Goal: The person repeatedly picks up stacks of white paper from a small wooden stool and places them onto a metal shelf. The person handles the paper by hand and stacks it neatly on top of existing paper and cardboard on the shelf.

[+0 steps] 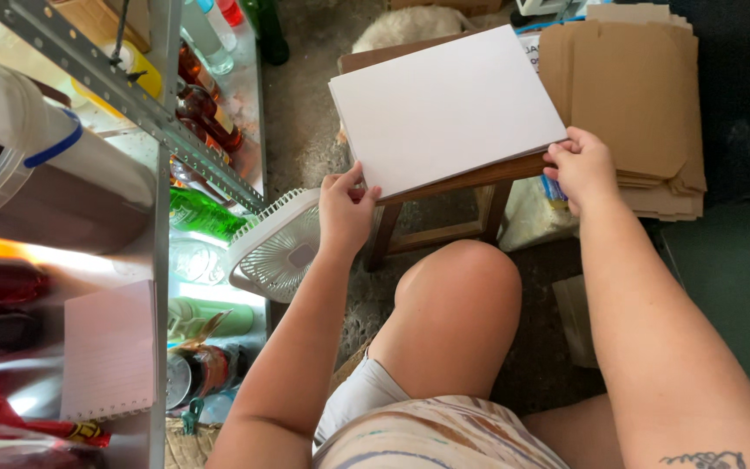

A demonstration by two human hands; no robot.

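Both hands grip the white sheet stack [444, 108] on the small wooden table [479, 178] at upper centre, left hand [345, 213] and right hand [579, 165] fingers clamped on its near corners; keep grip even, edges flush.

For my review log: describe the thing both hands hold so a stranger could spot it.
On the wooden stool before the knee lies a white flat board, left hand and right hand at its near corners. Unlike the brown cardboard stack beside it, it is plain white.
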